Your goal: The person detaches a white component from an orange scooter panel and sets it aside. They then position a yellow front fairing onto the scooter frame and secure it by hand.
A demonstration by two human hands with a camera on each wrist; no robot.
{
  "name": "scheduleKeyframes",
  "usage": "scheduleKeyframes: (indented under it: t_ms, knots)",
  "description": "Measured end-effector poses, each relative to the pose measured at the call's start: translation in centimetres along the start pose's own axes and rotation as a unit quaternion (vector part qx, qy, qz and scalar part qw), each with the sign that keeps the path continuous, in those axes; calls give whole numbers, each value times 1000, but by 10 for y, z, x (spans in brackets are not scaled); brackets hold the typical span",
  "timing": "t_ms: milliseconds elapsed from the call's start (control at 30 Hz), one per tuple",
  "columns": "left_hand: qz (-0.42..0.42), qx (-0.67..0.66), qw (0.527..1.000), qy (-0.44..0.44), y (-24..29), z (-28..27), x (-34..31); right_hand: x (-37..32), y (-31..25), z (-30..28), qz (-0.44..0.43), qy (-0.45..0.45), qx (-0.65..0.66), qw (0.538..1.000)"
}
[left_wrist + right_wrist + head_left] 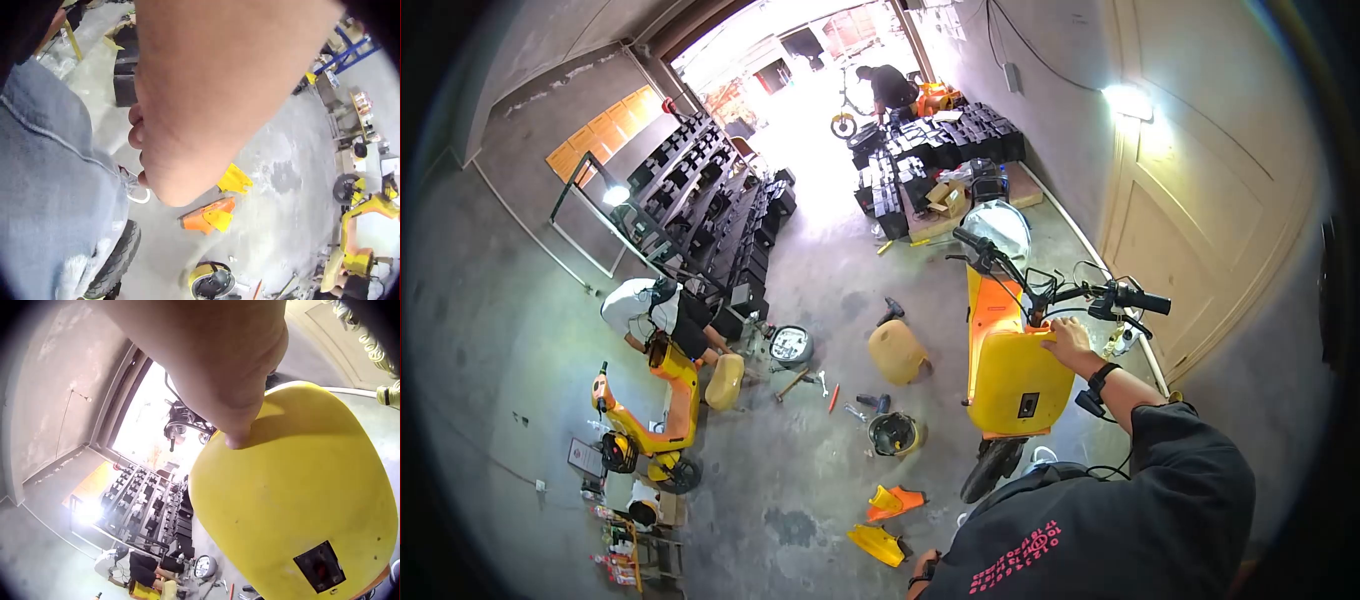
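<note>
Beside the handlebars (1050,290) of a yellow and orange scooter, my right hand (1068,342) holds the top edge of its yellow body panel (1015,385). In the right wrist view the thumb of that hand (240,419) rests on the panel's front face; the other fingers are mostly hidden. Low on the panel is a dark rectangular opening (320,567). My left hand (150,147) hangs low beside my jeans with fingers loosely curled, near the scooter's black tire (119,259). Nothing shows in it. Orange and yellow plastic pieces (890,500) lie on the floor nearby.
A bucket-like container (894,434), a hammer (792,385) and a yellow panel (898,352) lie on the floor. Another person (655,310) crouches by a second scooter (665,420) at left. Black boxes fill racks (690,190) and stand in rows (940,145) near the doorway.
</note>
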State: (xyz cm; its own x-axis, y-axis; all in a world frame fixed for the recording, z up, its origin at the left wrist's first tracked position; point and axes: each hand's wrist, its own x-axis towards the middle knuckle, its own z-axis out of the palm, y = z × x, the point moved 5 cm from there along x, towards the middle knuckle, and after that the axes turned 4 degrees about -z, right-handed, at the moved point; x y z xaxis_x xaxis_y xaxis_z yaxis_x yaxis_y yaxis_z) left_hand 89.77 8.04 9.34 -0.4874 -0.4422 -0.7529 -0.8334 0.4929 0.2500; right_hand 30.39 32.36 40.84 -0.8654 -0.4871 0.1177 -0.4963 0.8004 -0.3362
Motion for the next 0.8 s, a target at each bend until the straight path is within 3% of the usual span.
scheduleKeyframes:
  t_ms: [167, 233, 333, 467, 533, 567, 600, 667, 733, 767, 800]
  knots:
    - [-39, -37, 994, -95, 39, -15, 41, -3, 3, -9, 16, 6, 33, 999]
    - [110, 42, 993, -14, 62, -33, 43, 6, 5, -10, 5, -19, 17, 1000]
    - [167, 138, 976, -18, 83, -52, 48, 9, 10, -8, -30, -40, -14, 999]
    - [186, 162, 969, -13, 93, -60, 39, 5, 11, -6, -30, -41, -25, 998]
    - [190, 133, 972, -35, 85, -48, 35, 2, 13, -3, -61, 52, -44, 996]
    - [188, 129, 973, -39, 73, -29, 43, -1, 11, -10, -41, 45, -36, 997]
    - [184, 107, 976, -36, 70, -20, 43, 3, 15, -13, -43, 40, -39, 998]
    - [158, 59, 985, -34, 63, -3, 35, 8, 24, 2, -20, -54, -19, 998]
    - [124, 11, 992, -18, 48, 7, 26, 14, 26, 1, -29, -64, 8, 997]
    - [-75, -19, 995, -60, 29, 10, 23, 18, 20, -1, -30, -78, 18, 996]
    - [-71, -21, 995, -64, 17, 12, 10, 16, 22, -4, -25, -93, 24, 995]
